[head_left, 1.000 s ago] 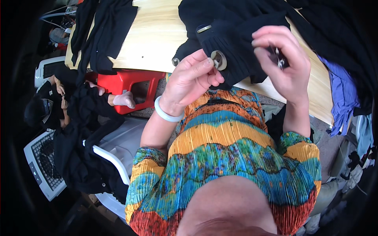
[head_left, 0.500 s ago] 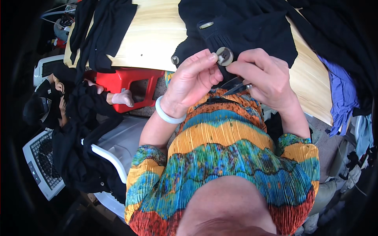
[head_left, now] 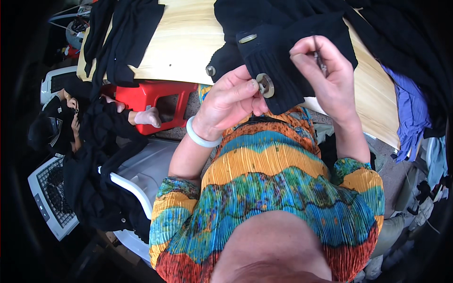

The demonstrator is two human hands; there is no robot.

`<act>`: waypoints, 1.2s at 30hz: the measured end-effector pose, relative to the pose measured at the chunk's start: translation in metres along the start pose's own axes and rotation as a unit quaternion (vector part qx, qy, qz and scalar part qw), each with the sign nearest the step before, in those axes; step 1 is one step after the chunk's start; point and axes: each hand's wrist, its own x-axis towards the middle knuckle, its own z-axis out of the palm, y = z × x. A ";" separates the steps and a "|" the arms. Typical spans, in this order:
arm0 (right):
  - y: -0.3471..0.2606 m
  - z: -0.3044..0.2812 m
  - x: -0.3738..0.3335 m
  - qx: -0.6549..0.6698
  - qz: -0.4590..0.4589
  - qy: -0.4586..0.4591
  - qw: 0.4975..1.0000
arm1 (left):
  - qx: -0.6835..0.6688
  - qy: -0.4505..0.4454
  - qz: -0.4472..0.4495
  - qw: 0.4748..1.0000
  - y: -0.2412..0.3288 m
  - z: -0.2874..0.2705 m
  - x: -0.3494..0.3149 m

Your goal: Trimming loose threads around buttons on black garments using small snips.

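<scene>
My left hand (head_left: 231, 92) pinches the edge of a black knit garment (head_left: 283, 28) between thumb and fingers, right beside a large round button (head_left: 265, 85) with a pale rim. A second such button (head_left: 247, 38) sits farther up the same ribbed strip. My right hand (head_left: 325, 75) is raised to the right, thumb and forefinger pressed together. Small dark scissors (head_left: 321, 63) lie in its curled fingers, mostly hidden. Whether its fingertips also hold a needle or thread is too fine to make out.
The garment lies partly on a pale wooden table (head_left: 188, 42). More black clothes (head_left: 127, 42) are at its left. A red stool (head_left: 163, 101) stands beneath its edge. A co-worker (head_left: 56, 113) sits at the left with dark cloth. A purple striped cloth (head_left: 408, 113) hangs at the right.
My right hand has moved up and away from the button, and its dark blades have turned out of sight. The button and ribbed strip have shifted down slightly and lie flatter.
</scene>
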 end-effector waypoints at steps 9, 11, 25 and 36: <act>0.000 0.003 0.000 -0.140 -0.153 -0.078 0.975 | 0.017 0.024 0.027 0.999 0.000 0.004 0.005; 0.003 0.003 0.000 -0.155 -0.179 -0.053 0.970 | 0.014 0.030 0.031 0.999 0.001 0.005 0.006; -0.006 -0.015 -0.001 -0.181 -0.199 0.061 0.961 | 0.048 -0.038 0.089 0.994 -0.006 0.007 -0.003; -0.025 -0.007 -0.041 0.002 -0.045 -0.036 0.998 | 0.101 -0.042 0.147 0.983 -0.008 0.007 0.000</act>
